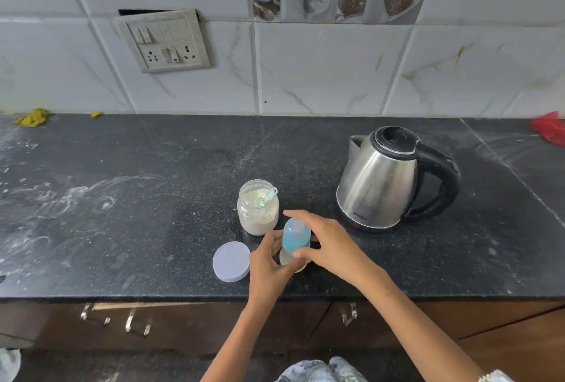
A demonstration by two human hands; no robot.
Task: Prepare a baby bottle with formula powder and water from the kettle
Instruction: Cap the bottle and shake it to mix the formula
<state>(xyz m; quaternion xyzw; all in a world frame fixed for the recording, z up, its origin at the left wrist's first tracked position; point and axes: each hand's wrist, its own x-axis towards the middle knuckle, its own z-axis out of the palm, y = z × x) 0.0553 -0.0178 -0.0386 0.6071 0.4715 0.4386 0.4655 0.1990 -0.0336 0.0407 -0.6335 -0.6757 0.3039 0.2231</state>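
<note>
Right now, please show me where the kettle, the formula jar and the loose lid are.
kettle (379, 186), head view, on its steel body.
formula jar (258, 216), head view, on its glass side.
loose lid (231, 261), head view, on its flat top.

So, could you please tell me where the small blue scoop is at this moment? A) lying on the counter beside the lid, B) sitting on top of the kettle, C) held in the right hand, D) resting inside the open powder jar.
D: the scoop leans inside the open powder jar, with its handle against the rim.
</note>
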